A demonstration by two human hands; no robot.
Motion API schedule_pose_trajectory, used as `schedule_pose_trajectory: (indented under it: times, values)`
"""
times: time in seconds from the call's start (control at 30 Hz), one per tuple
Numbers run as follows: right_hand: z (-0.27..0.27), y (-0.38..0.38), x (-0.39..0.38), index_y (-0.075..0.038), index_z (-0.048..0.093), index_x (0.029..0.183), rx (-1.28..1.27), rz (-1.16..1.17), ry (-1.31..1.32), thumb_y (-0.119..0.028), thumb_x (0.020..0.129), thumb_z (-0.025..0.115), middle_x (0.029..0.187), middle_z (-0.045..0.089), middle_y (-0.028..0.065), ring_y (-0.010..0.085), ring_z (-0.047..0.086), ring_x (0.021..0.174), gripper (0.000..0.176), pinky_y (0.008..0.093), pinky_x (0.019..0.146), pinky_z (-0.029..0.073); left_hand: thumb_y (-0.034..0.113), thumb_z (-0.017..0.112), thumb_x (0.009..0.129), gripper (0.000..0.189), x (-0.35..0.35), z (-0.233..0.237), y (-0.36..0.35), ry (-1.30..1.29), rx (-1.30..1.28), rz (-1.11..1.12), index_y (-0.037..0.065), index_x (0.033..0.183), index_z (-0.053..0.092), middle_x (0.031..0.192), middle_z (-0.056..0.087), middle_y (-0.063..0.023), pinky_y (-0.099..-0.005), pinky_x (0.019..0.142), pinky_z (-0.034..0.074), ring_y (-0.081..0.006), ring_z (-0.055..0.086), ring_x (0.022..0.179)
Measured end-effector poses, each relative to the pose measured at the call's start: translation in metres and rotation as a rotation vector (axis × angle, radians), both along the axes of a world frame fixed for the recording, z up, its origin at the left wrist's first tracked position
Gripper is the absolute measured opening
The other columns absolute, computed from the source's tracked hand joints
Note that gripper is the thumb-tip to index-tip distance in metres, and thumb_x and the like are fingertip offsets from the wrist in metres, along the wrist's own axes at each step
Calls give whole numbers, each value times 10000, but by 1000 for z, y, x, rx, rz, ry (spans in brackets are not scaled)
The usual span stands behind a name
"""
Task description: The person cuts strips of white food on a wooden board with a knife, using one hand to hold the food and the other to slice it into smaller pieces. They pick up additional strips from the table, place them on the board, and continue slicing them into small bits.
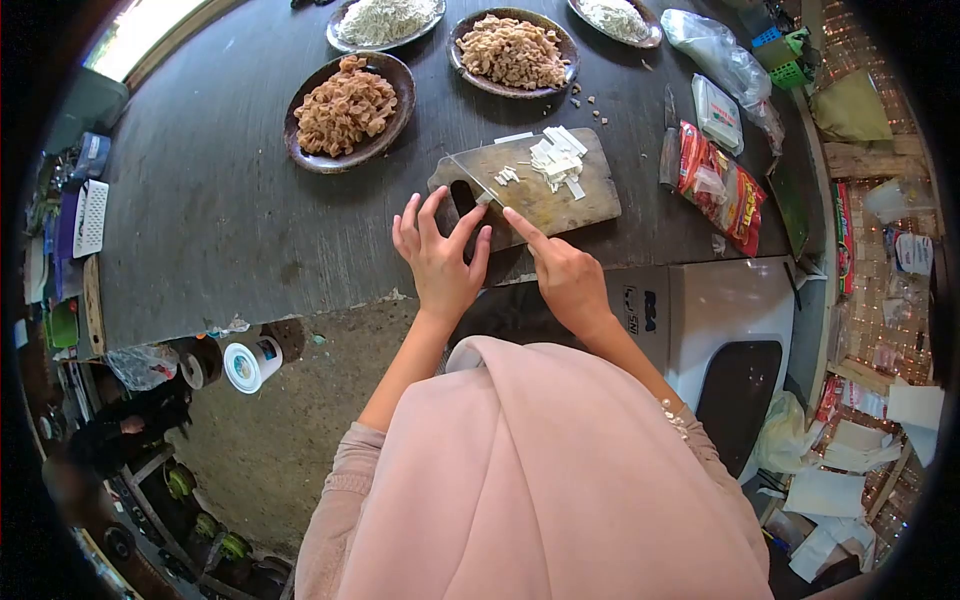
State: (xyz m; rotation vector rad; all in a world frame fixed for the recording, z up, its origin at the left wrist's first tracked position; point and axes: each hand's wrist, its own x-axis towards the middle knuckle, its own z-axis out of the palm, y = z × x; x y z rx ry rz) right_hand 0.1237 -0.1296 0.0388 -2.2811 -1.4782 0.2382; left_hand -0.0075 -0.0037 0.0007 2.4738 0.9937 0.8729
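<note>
Cutting board (pixel 585 200): worn wood, paddle-shaped, with a hole in its handle end. It lies flat, slightly askew, close to the table's near edge.
White strips (pixel 558 158): short flat pieces piled loosely on the board's far right part. A few small bits (pixel 507 177) lie apart to their left.
Knife (pixel 470 178): thin blade, slanting across the board's left half.

You wore a dusty-pink headscarf (pixel 560 480) draped over your chest and a matching top whose sleeves (pixel 345 470) stopped near the elbows, leaving your left hand (pixel 437 262) and right hand (pixel 567 275) bare.
</note>
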Motion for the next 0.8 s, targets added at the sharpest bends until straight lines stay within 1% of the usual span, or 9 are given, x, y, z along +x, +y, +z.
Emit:
schedule_pose_trajectory:
  times: [0.23, 0.33, 0.5, 0.63, 0.7, 0.8]
  values:
    - [-1, 4, 2, -390, 431, 1547, 27, -22, -11, -78, 938, 579, 652, 589, 104, 315, 659, 589, 701, 441, 565, 557, 307, 723, 902, 286, 0, -1, 1, 13, 27, -4, 267, 1185, 738, 1455, 477, -93, -603, 1173, 195, -387, 335, 1417]
    - [0, -3, -1, -385, 436, 1545, -11, -6, 7, -85, 950, 575, 654, 583, 109, 319, 661, 592, 681, 447, 562, 552, 306, 725, 901, 283, 0, -1, 1, 11, 25, 0, 265, 1180, 739, 1457, 477, -95, -599, 1174, 195, -385, 335, 1418]
    - [-5, 3, -1, -377, 446, 1541, 22, -24, 8, -85, 965, 564, 660, 579, 108, 320, 648, 578, 657, 444, 552, 551, 304, 726, 899, 277, 0, -3, 1, 9, 26, 2, 262, 1172, 741, 1458, 477, -93, -595, 1175, 194, -381, 338, 1418]
    - [0, 4, -3, -376, 448, 1541, 25, -10, 15, -83, 958, 569, 659, 575, 108, 323, 646, 579, 663, 447, 552, 549, 304, 726, 898, 269, 0, -1, 1, 14, 25, 4, 257, 1162, 742, 1453, 483, -92, -591, 1177, 190, -379, 341, 1417]
    - [2, 2, -5, -379, 449, 1540, -15, -18, 18, -81, 953, 573, 666, 583, 109, 323, 652, 588, 669, 449, 558, 548, 290, 728, 897, 265, 1, -1, 1, 1, 12, 6, 256, 1159, 746, 1446, 492, -89, -597, 1176, 190, -380, 336, 1419]
    - [-4, 4, -2, -386, 444, 1541, -7, -19, -14, -78, 946, 575, 673, 593, 105, 318, 655, 588, 683, 451, 554, 549, 277, 728, 898, 259, 3, -1, 1, -20, 1, 5, 255, 1155, 750, 1438, 501, -85, -604, 1175, 188, -382, 332, 1422]
